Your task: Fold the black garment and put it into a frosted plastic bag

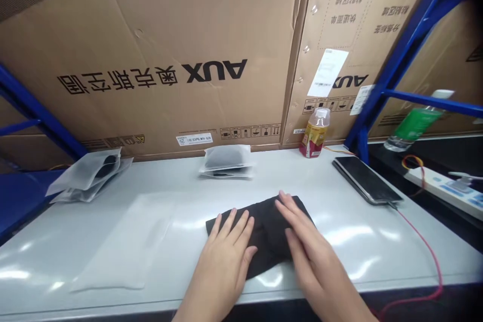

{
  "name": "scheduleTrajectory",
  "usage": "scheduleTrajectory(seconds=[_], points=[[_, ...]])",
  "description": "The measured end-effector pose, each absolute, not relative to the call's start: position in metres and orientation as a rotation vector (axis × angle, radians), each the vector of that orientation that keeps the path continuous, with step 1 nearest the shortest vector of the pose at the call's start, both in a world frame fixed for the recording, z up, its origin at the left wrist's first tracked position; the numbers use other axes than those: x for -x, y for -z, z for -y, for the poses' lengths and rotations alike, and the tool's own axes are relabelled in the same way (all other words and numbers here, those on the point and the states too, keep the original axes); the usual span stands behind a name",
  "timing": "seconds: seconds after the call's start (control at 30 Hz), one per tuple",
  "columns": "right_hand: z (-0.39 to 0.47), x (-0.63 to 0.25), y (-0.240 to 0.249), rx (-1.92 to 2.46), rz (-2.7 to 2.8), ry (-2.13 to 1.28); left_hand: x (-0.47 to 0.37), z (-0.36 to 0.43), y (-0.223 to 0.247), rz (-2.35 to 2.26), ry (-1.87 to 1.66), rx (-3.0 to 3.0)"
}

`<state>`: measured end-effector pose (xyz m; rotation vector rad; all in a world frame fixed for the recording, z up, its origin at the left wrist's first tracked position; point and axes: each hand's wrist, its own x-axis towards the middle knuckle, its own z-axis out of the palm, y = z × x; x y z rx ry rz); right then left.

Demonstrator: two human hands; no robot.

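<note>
A folded piece of black fabric [267, 231] lies on the tabletop in front of me, slightly askew. My left hand [225, 256] rests flat on its left part, fingers stretched out. On its right part lies my right hand [311, 249], fingers extended along the cloth and thumb held a little apart. Neither hand grips anything. To the left, a frosted plastic bag [123, 246] is spread flat on the table. What kind of garment or item the fabric is cannot be made out.
Frosted bags with dark contents [225, 161] sit at the back middle, and more bags [88, 173] at the back left. A drink bottle [315, 133] and a phone [366, 179] on a red cable stand right. Large cartons [151, 25] and a blue frame [400, 45] border the table [181, 287].
</note>
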<state>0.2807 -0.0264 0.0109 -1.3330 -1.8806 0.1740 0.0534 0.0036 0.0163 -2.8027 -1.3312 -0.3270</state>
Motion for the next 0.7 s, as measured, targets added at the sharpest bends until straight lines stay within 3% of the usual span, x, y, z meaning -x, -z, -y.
scheduleTrajectory(seconds=[0.13, 0.33, 0.5, 0.63, 0.7], points=[[0.027, -0.32, -0.016, 1.725, 1.694, -0.043, -0.049, -0.005, -0.017, 1.271, 0.359, 2.846], [0.022, -0.337, -0.02, 1.997, 1.648, -0.335, -0.061, 0.004, -0.025, 1.271, 0.421, 2.945], [0.027, -0.305, -0.052, 1.83, 1.718, 0.095, -0.058, 0.012, -0.029, 1.346, 0.635, 3.051], [0.037, -0.264, -0.064, 1.37, 2.087, -0.347, -0.054, 0.011, -0.038, 1.758, 1.302, 2.679], [0.037, -0.257, -0.066, 1.241, 2.09, -0.619, -0.059, 0.012, -0.045, 1.859, 1.429, 2.503]])
